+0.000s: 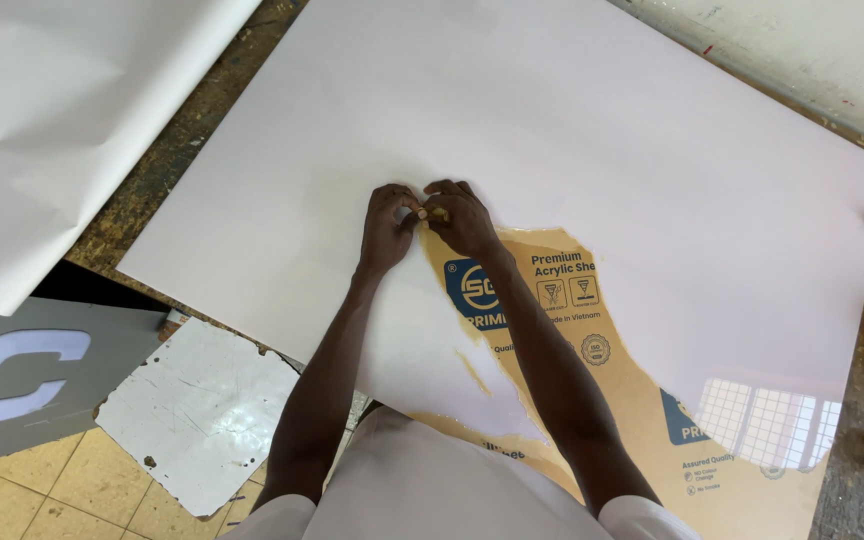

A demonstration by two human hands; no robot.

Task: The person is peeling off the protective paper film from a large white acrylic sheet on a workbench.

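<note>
Both hands, left hand [388,222] & right hand [460,215], fingers pinched tight on brown paper film [552,300] edge atop white acrylic sheet [572,130].

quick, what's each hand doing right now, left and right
Left hand: fingers curled, pinching the torn edge of the brown protective paper on the white acrylic sheet.
Right hand: closed, pinching the same paper edge.

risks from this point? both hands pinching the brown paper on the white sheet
1. The left hand and right hand pinch only a small tip of the brown protective paper. Its edges are already ragged, so it may well tear off in scraps again.
2. The white acrylic sheet overhangs the workbench on the near side; leaning or pulling there could tip or flex it.
3. Fingernails scraping at the paper edge could mark the glossy surface.
</note>
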